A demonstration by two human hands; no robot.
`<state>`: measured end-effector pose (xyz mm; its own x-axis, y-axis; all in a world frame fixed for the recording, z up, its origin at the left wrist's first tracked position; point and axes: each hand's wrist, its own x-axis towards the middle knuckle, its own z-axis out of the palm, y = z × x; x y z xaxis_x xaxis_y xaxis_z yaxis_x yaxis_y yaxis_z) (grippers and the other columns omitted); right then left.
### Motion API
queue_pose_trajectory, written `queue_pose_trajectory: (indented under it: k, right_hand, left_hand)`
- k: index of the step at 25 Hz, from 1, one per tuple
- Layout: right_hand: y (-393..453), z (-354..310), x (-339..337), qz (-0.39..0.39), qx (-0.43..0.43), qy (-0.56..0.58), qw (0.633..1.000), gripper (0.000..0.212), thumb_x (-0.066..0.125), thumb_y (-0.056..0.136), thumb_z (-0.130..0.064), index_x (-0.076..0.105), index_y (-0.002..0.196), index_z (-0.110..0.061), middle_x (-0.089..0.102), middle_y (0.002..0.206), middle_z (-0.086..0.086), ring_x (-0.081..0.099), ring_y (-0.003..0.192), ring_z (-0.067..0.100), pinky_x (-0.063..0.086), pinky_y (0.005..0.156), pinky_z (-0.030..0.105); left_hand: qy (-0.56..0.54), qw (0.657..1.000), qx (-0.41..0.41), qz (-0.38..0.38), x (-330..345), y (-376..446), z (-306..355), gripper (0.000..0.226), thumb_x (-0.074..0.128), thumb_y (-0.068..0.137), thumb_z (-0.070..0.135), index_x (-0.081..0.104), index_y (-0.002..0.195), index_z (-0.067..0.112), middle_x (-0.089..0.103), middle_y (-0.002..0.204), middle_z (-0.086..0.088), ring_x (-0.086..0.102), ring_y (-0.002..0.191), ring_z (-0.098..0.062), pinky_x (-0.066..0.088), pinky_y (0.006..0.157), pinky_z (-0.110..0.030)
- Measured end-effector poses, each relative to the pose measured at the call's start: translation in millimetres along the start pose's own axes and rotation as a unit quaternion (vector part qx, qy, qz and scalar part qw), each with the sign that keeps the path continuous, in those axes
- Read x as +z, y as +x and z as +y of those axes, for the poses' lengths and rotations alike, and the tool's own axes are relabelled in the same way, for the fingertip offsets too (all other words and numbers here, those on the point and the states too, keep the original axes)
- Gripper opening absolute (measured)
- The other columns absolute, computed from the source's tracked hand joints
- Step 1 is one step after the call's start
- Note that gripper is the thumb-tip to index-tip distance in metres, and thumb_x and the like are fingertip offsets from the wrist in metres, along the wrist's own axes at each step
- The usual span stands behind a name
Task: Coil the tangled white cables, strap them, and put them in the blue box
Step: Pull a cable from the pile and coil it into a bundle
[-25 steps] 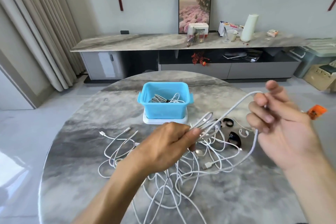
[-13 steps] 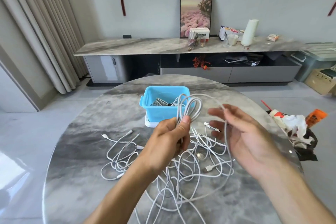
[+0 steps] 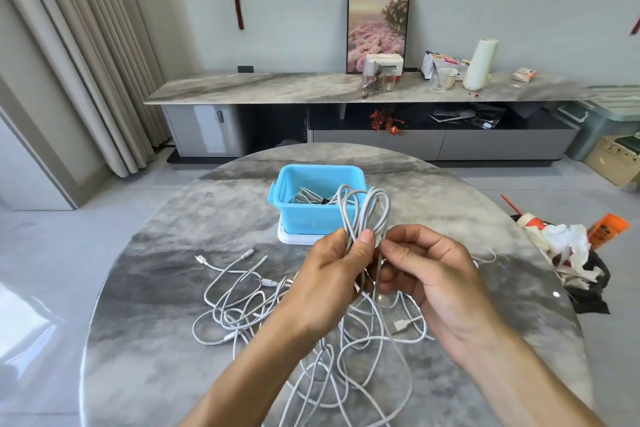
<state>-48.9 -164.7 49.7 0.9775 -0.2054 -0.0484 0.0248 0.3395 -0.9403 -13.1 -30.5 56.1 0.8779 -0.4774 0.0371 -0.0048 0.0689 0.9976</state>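
Two hands are gathering the coiled white cable (image 3: 363,215): our left hand (image 3: 332,274) is clamping the loops while our right hand (image 3: 429,274) is pinching the trailing strand, guiding it before strapping.

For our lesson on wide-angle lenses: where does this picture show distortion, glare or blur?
Head view: the curtain at the left edge leans and bows, a sign of lens distortion; window glare whitens the floor at lower left; the hands and the white cable coil look sharp, with no evident motion blur.
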Motion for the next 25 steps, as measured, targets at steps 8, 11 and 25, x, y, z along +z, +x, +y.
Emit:
queue_pose_trajectory:
  k: [8,11,25]
  right_hand:
    - [3.8,8.5,-7.4,-0.031,-0.075,-0.071,0.994,0.013,0.076,0.076,-0.004,0.067,0.076,-0.012,0.062,0.064,0.008,0.057,0.056,0.016,0.049,0.049,0.023]
    - [3.4,13.3,-8.7,-0.008,-0.148,-0.182,0.972,0.012,0.078,0.077,-0.020,0.067,0.078,-0.015,0.056,0.061,0.005,0.053,0.054,0.017,0.048,0.050,0.028]
    - [-6.0,-3.3,-6.5,-0.028,-0.092,-0.148,0.984,0.042,0.058,0.096,-0.043,0.064,0.080,-0.004,0.066,0.062,0.018,0.060,0.045,0.033,0.051,0.044,0.035]
  left_hand:
    - [0.063,0.996,0.058,-0.031,-7.5,1.9,-5.2,0.022,0.044,0.104,0.017,0.057,0.100,-0.002,0.061,0.078,-0.006,0.058,0.071,-0.015,0.049,0.066,-0.029]
    - [0.000,0.998,0.042,-0.051,-3.4,-3.3,-7.0,0.023,0.044,0.103,0.016,0.059,0.113,0.001,0.066,0.091,-0.009,0.066,0.083,-0.023,0.057,0.077,-0.034]
    - [-0.091,0.973,-0.066,-0.199,10.9,-8.2,-11.0,0.026,0.045,0.099,0.035,0.045,0.087,0.012,0.033,0.062,-0.002,0.037,0.044,-0.012,0.048,0.043,-0.027]
